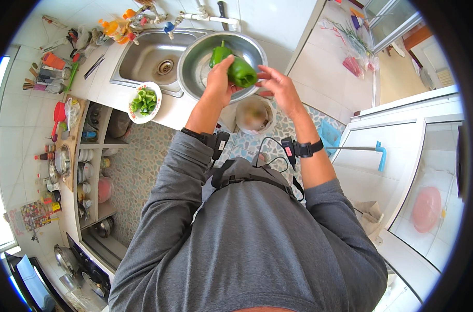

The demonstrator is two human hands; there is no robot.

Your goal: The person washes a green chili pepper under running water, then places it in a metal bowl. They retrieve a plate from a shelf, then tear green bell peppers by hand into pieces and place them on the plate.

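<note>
A green pepper is gripped in my left hand above the near right side of a steel basin. Its dimpled end faces right. My right hand is just beside that end with fingers spread; whether the fingertips touch the pepper I cannot tell. Behind the held one, a second green pepper with its stem on appears within the basin. Left of the basin, a patterned white bowl near the counter's front edge contains cut green pepper pieces.
A steel sink adjoins the basin on the left, with taps above it. Below my hands, a lined waste bin stands on the tiled floor. A knife hangs at the wall. Open shelves with dishes are at left.
</note>
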